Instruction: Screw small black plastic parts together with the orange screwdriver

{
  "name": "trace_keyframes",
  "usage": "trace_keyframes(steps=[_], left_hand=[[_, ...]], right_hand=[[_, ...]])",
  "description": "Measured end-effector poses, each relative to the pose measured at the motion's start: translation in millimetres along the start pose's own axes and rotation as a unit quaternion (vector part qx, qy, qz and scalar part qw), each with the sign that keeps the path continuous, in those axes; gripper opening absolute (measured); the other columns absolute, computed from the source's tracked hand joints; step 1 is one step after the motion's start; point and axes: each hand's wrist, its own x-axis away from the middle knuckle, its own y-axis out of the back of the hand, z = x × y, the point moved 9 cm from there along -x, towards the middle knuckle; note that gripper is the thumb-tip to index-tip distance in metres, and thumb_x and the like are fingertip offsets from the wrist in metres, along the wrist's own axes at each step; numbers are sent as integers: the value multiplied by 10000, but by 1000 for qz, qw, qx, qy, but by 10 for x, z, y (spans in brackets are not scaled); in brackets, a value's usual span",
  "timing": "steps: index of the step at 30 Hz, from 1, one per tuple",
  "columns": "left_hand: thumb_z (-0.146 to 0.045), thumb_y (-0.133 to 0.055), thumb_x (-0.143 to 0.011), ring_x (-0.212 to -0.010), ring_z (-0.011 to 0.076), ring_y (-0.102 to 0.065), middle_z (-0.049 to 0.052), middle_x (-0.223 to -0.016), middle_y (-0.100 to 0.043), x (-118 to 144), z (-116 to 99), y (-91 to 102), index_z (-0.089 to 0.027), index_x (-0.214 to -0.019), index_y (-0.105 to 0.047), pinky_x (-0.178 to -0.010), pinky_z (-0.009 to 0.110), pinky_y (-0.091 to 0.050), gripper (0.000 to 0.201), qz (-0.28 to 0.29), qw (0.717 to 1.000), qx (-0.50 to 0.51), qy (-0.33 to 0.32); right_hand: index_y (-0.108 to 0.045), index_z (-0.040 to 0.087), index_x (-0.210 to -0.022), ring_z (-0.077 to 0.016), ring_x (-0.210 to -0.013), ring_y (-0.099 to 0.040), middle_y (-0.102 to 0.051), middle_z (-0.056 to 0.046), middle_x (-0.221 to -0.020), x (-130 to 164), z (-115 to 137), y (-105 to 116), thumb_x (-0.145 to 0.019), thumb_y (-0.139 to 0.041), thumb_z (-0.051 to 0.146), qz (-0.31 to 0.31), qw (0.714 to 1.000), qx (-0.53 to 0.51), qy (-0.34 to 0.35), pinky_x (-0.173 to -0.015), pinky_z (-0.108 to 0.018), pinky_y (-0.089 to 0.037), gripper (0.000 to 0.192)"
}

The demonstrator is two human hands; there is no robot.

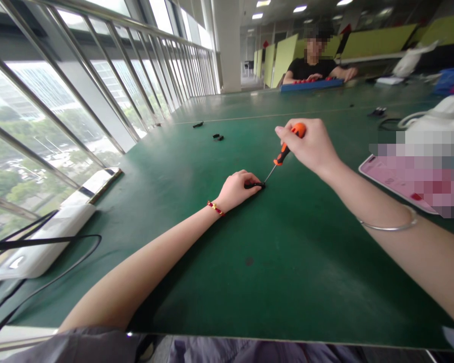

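Observation:
My right hand [310, 143] is closed around the orange and black handle of a screwdriver [281, 154]. Its thin metal shaft slants down to the left, and the tip meets the end of a small black part [254, 185]. That part lies on the green tabletop [249, 297], pinched between the thumb and fingers of my left hand [240, 190]. My left fingers cover some of it, so its exact kind cannot be made out. Farther back lie small black pieces [218, 136] and another dark piece [198, 124], untouched.
At left, a white power strip [49, 242] with black cables [79, 236] lies by a metal railing [109, 45]. On the right is a pink flat item [393, 181], partly blurred. Across the table a person [312, 63] sits behind a blue tray [312, 86].

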Motion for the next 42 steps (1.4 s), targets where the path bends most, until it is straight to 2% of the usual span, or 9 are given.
trace_keyframes(steps=[23, 32, 37, 40, 42], left_hand=[[-270, -619, -780, -776, 140, -582, 31, -864, -627, 9, -32, 20, -177, -886, -705, -721, 249, -483, 165, -3, 1000, -4, -1], [-316, -604, -794, -775, 133, -585, 24, -873, -629, 1, -23, 4, -194, -910, -701, -721, 242, -483, 195, 3, 1000, 2, -6], [-312, -601, -804, -769, 135, -583, 35, -871, -631, 1, -20, -8, -171, -900, -706, -717, 253, -486, 200, 5, 1000, 23, -9], [-290, -611, -801, -759, 131, -585, 36, -862, -635, 10, -26, -8, -163, -894, -705, -711, 248, -486, 184, 5, 1000, 31, -5], [-283, -614, -802, -757, 128, -588, 36, -864, -636, 30, -42, -9, -158, -894, -705, -708, 244, -486, 180, 7, 999, 36, -5]], right_hand=[[-489, 213, -536, -144, -533, -469, -531, -12, -544, 6, 4, -8, -786, -564, 315, 10, 999, 29, -10, -560, -309, -341, 280], [-505, 205, -571, -136, -534, -441, -512, -3, -553, 24, 65, -28, -765, -556, 340, 42, 998, 37, -10, -555, -299, -325, 242], [-474, 223, -686, -138, -568, -429, -503, 8, -635, 18, 116, -23, -686, -609, 276, 39, 998, 41, 9, -561, -291, -333, 144], [-477, 235, -784, -136, -548, -418, -511, 14, -663, 38, 151, -50, -657, -615, 236, 51, 997, 53, 14, -548, -286, -331, 187], [-486, 235, -776, -136, -529, -411, -514, 13, -645, 58, 186, -65, -672, -622, 271, 58, 996, 71, 14, -543, -288, -323, 175]])
